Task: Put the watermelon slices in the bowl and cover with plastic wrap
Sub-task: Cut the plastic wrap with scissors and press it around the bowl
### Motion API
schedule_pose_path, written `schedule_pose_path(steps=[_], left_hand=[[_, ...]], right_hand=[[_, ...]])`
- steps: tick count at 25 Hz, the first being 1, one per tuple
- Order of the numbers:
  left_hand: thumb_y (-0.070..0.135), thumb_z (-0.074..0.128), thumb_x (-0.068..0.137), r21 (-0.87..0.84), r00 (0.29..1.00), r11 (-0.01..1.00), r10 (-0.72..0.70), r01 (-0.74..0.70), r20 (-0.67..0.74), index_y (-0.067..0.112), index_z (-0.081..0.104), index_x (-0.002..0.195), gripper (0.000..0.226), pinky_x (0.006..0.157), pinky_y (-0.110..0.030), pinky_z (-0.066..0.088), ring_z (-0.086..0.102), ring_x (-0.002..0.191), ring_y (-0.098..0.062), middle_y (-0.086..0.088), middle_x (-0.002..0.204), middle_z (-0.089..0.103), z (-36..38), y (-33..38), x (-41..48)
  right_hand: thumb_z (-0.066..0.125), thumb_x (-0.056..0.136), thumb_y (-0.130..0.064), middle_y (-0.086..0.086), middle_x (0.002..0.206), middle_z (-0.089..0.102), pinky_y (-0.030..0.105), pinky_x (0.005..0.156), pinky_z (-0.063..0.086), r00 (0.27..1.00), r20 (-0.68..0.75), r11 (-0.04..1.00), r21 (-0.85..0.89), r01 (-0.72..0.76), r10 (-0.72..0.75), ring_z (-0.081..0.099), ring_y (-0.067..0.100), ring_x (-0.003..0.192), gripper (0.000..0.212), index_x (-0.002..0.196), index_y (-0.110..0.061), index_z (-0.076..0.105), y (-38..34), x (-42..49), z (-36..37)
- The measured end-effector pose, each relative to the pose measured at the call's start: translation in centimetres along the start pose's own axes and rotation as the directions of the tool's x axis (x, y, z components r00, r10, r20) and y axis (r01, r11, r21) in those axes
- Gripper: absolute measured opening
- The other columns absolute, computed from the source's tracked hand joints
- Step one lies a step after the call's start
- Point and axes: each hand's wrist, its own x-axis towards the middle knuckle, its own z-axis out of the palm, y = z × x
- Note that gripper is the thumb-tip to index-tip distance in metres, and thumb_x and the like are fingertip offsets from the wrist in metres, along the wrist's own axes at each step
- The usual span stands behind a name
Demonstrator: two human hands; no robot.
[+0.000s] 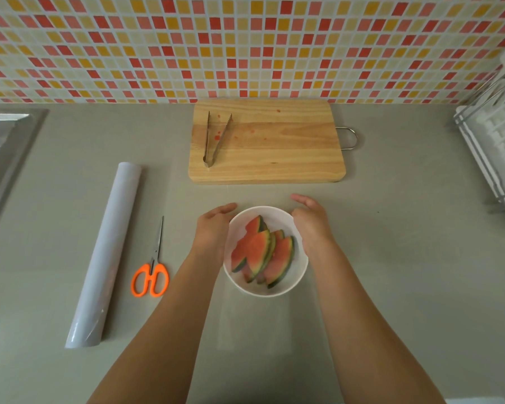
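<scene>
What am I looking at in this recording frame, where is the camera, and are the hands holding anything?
There is no machine here. One wide-angle camera sits on a person's head, looking forward and down at a grey countertop below a tiled wall.

The two bare arms belong to that person. The left hand and right hand cup the sides of a round white bowl filled with red, green-rinded watermelon slices. A faint clear sheet seems to lie over and around the bowl, probably plastic wrap being pressed down; its edges are hard to see.

Left of the bowl lie orange-handled scissors and a long white roll of plastic wrap. Behind the bowl, metal tongs rest on a juice-stained wooden cutting board. A sink edge shows far left, a white dish rack far right.
</scene>
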Motion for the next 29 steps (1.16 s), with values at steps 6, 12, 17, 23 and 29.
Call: schedule_pose_path(steps=[6,12,17,23,29], left_hand=[[-0.001,0.044,0.082,0.064,0.996,0.997,0.041,-0.036,-0.084,0.022,0.068,0.093,0.035,0.066,-0.037,0.060,0.068,0.077,-0.030,-0.014,0.092,0.070,0.1,-0.3,0.8],[0.002,0.042,0.081,0.241,0.971,0.966,0.144,-0.095,-0.193,0.023,0.066,0.087,0.032,0.076,-0.037,0.056,0.064,0.085,-0.027,-0.007,0.100,0.067,-0.2,-0.4,1.3],[0.001,0.043,0.081,0.432,0.857,0.890,0.332,-0.147,-0.394,0.017,0.065,0.103,0.035,0.066,-0.025,0.043,0.055,0.080,-0.015,-0.001,0.104,0.064,-3.7,-0.1,0.5],[0.050,0.028,0.094,-0.103,0.884,0.883,0.464,-0.457,0.053,0.026,0.056,0.124,0.047,0.095,-0.021,0.043,0.056,0.116,-0.002,0.009,0.128,0.059,-2.3,-3.7,-3.5],[0.047,0.021,0.100,-0.025,0.928,0.927,0.373,-0.373,-0.023,0.027,0.063,0.120,0.050,0.077,-0.019,0.055,0.066,0.096,-0.005,0.004,0.108,0.071,-0.1,-4.7,-4.2]], right_hand=[[0.036,0.078,0.001,0.005,0.127,0.054,0.025,0.061,0.044,0.997,-0.076,0.996,-0.086,-0.016,0.009,0.060,0.019,0.083,0.061,0.129,-0.030,0.049,0.0,0.8,0.3],[0.044,0.080,-0.007,0.011,0.134,0.048,0.039,0.095,0.046,0.981,-0.171,0.994,-0.051,-0.101,0.091,0.053,0.033,0.115,0.066,0.141,-0.030,0.030,0.6,1.5,0.4],[0.041,0.088,-0.014,0.008,0.132,0.053,0.033,0.096,0.041,0.862,-0.500,0.996,0.083,-0.044,0.080,0.051,0.031,0.120,0.046,0.133,-0.022,0.043,1.0,0.4,-1.5],[0.030,0.079,-0.076,-0.006,0.131,0.054,0.014,0.101,0.036,0.795,0.206,0.805,0.332,0.492,-0.571,0.047,0.004,0.126,0.066,0.121,-0.030,0.050,2.5,-3.3,-2.4],[0.014,0.081,-0.071,0.000,0.120,0.065,0.036,0.096,0.045,0.895,0.279,0.893,0.387,0.228,-0.350,0.059,0.021,0.115,0.070,0.111,-0.028,0.060,3.9,-3.2,-0.4]])
